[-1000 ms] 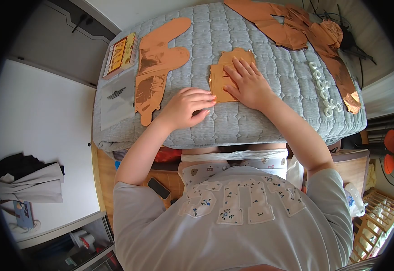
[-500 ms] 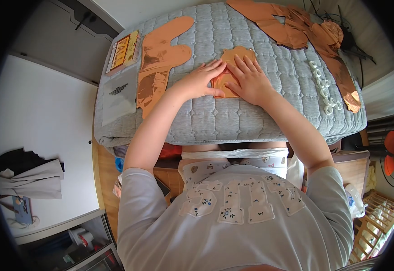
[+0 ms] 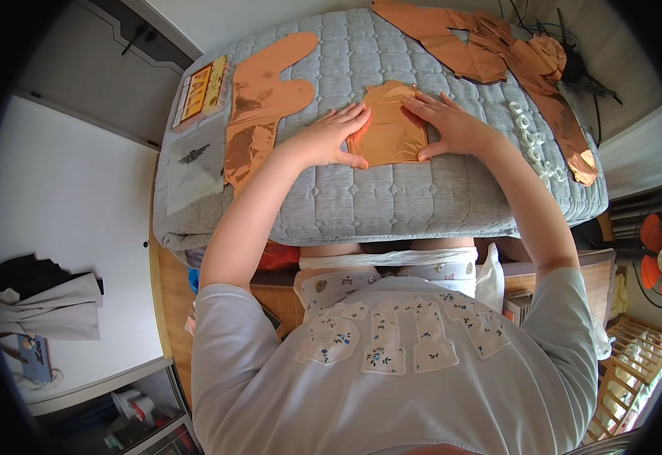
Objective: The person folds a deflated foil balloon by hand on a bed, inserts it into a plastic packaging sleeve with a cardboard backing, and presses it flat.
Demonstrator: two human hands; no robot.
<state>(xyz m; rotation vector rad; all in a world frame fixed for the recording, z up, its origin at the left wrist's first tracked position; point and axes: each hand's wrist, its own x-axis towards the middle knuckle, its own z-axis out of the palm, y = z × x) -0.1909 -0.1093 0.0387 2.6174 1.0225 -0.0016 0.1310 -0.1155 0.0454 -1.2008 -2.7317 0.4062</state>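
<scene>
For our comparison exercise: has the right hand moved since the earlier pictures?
Yes: the right hand has moved rightward, nearer the white rings on the mattress.

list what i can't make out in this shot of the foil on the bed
All in the head view:
- Side edges of the folded foil: partly hidden by the left hand and right hand.
- Its underside: hidden by its own top layer.
- Lower end of the foil piece at left: behind the left forearm.
- Top of the crumpled foil: cut off by the upper edge.
- Print on the pale packet: too small.
</scene>
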